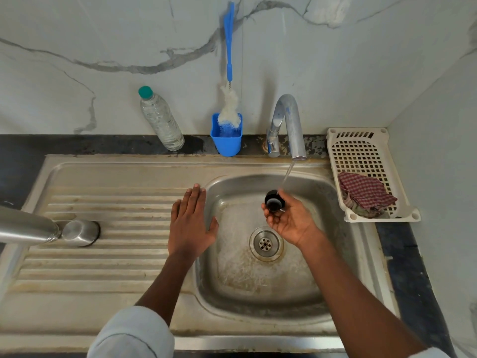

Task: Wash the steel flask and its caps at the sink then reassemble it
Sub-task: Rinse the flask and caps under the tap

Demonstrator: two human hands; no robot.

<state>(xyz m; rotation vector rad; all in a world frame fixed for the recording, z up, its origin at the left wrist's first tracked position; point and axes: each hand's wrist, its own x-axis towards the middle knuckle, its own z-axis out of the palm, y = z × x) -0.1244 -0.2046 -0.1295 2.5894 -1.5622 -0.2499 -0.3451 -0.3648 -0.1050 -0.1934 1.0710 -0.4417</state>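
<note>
Two caps in play. Right hand (289,218) grips the small black inner cap (274,201) by its rim, over the sink (335,254) bowl, right under the tap (289,125) stream. Left hand (189,223) lies flat and released on the draining board at the bowl's edge, holding nothing.

Steel flask (25,226) lies on its side at the far left of the board; steel outer cap (80,232) just beside its mouth.

Handling, judged: black cap light, rigid, slick when wet; keep fingers round the rim. Flask heavier, smooth, apt to roll; take it round the body.

Containers: blue holder (226,140) carries a bottle brush (228,60); white basket (366,161) holds a checked cloth (366,192); plastic bottle (161,120) on the counter holds clear liquid.
</note>
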